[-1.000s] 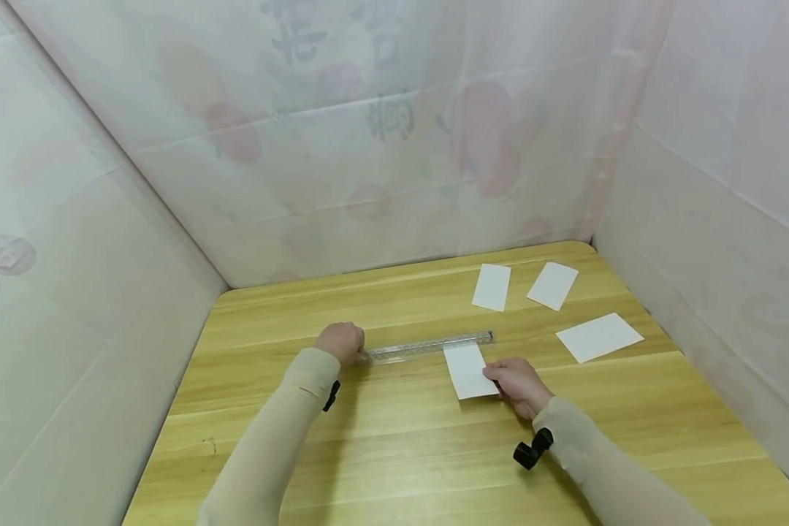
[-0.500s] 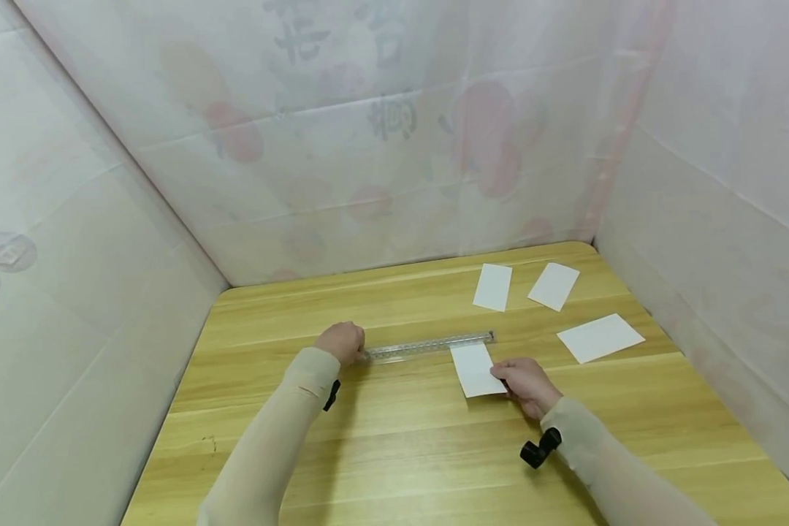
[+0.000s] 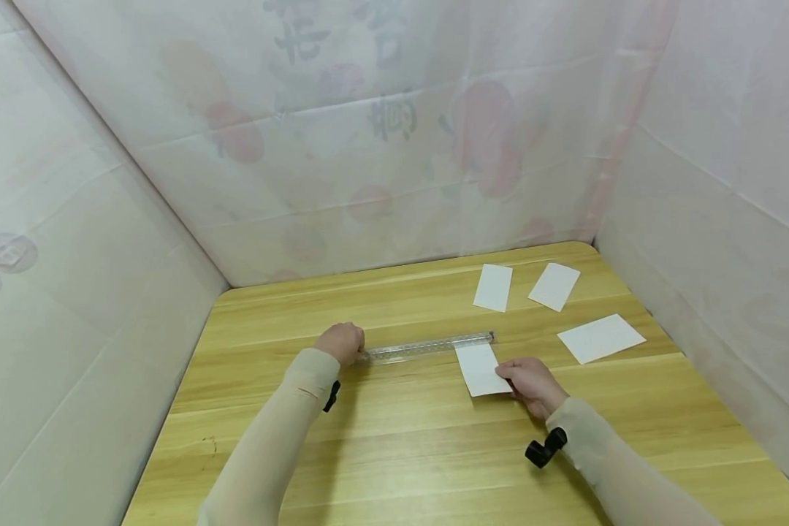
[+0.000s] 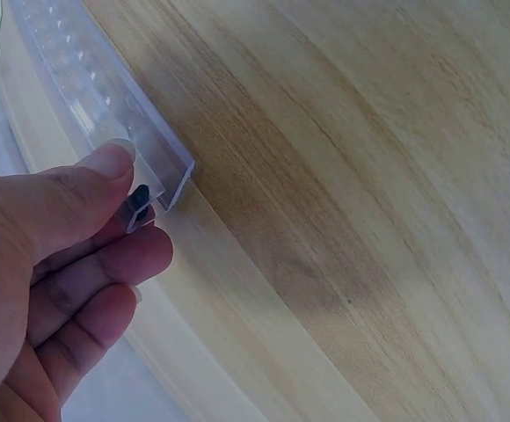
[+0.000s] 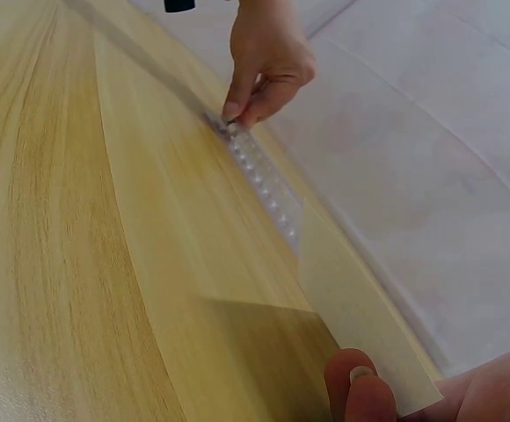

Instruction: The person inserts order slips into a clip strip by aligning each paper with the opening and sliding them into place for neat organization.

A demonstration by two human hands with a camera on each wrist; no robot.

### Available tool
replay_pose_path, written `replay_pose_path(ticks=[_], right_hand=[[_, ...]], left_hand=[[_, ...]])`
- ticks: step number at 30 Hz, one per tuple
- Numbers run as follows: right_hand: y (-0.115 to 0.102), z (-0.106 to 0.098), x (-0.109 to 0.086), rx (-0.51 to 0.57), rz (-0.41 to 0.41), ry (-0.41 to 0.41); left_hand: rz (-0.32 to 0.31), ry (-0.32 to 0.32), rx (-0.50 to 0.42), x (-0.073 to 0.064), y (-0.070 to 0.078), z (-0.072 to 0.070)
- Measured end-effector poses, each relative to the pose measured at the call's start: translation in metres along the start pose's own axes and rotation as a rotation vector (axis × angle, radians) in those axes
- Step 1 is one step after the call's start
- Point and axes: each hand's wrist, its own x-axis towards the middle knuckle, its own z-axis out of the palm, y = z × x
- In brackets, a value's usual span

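A long clear plastic label holder (image 3: 414, 350) with a dotted pattern and a folded channel profile lies across the middle of the table. At its left end, my left hand (image 3: 342, 342) pinches the strip between thumb and fingers; the left wrist view shows the thumb on top of the channel's open end (image 4: 154, 180). My right hand (image 3: 529, 383) pinches a white paper card (image 3: 483, 371) by its lower right edge. The card's far edge is at the strip near its right end and overlaps it, while its near end is tilted up and casts a shadow on the wood.
Three more white cards lie at the right: one card (image 3: 493, 287) at the back, a second card (image 3: 554, 286) beside it, and a third card (image 3: 601, 338) nearer the right edge. Pale printed curtains (image 3: 394, 183) enclose the wooden table (image 3: 269, 314).
My right hand has moved a little to the right, sliding the card along the strip toward its right end. The left hand and the label holder have stayed in place.
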Motion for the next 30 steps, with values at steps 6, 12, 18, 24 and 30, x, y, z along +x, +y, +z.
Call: replay_pose_path(ticks=[6,12,18,24,30], right_hand=[[0.0004,-0.0014,0.0023,-0.023,0.011,-0.002],[0.0005,-0.0018,0.0041,-0.021,0.011,-0.003],[0.0009,-0.0018,0.004,-0.013,0.015,0.003],[0.0002,-0.0042,0.0037,0.0,0.025,0.013],[-0.0012,-0.0063,0.0031,0.0,0.024,0.011]], left_hand=[[0.009,-0.012,-0.01,-0.0011,0.0002,0.0],[0.018,-0.004,-0.015,-0.002,-0.0001,0.0012],[0.023,0.005,-0.009,-0.0006,-0.0019,0.0028],[0.025,0.019,-0.012,0.0002,-0.0037,0.0051],[0.03,0.027,-0.012,-0.0001,-0.0034,0.0048]])
